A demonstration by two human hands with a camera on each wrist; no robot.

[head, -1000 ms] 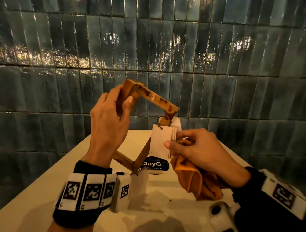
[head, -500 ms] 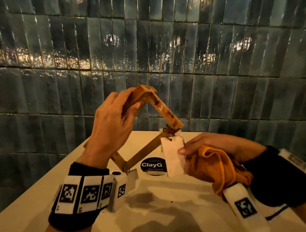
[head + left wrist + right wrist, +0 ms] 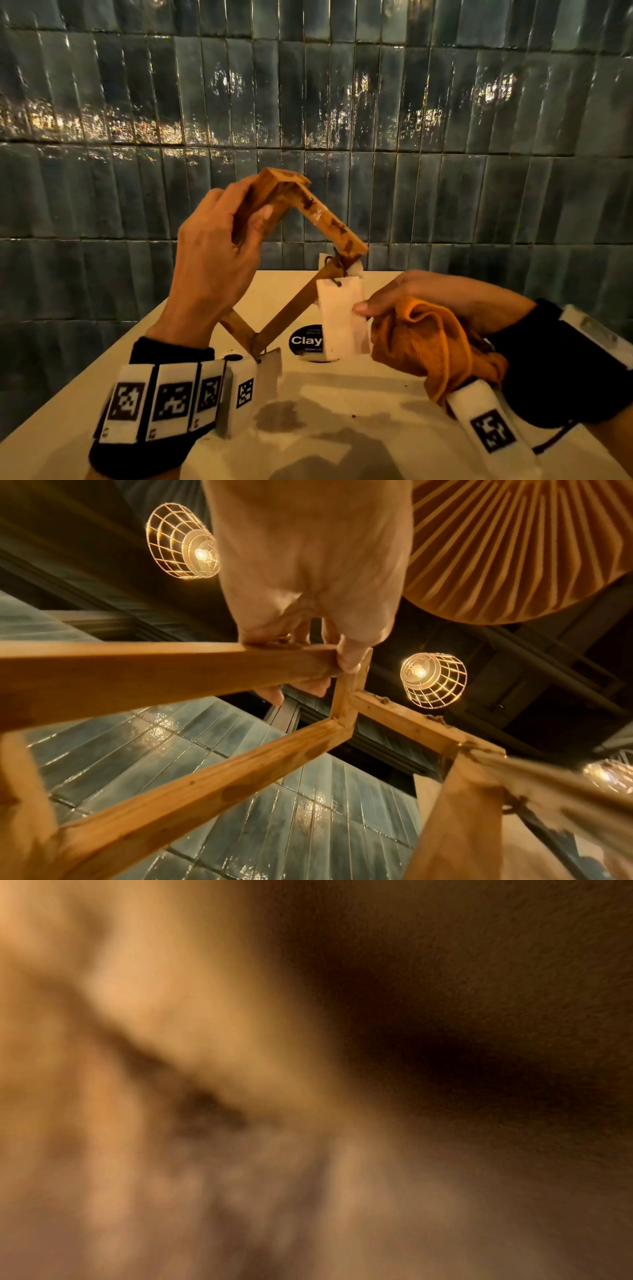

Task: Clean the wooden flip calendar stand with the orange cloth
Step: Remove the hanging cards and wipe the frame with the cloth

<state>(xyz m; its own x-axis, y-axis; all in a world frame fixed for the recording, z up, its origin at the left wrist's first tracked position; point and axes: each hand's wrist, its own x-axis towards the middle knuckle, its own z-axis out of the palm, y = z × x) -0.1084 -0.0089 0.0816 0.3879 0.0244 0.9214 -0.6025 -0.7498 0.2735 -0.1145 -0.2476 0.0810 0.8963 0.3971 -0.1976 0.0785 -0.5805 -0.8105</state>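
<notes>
My left hand (image 3: 219, 260) grips a bar of the wooden flip calendar stand (image 3: 329, 222) and holds the frame tilted in the air above the table. Dark stains mark its upper bar. White calendar cards (image 3: 340, 322) hang from a ring at its right corner. My right hand (image 3: 411, 298) holds the bunched orange cloth (image 3: 431, 346) and pinches the edge of the front card with its fingertips. In the left wrist view my left hand (image 3: 308, 593) wraps the stand's bar (image 3: 171, 669) from above. The right wrist view is a blur of orange-brown.
A pale table (image 3: 342, 428) stands against a dark teal tiled wall (image 3: 308, 102). A round black sticker (image 3: 306, 341) reading "Clay" lies on the table behind the cards. A few crumbs lie on the tabletop. Caged lamps (image 3: 433, 680) hang overhead.
My right hand turned palm-up and dropped lower, with the cloth now bunched on top. The stand tilted a little, and the cards swung down to hang straight.
</notes>
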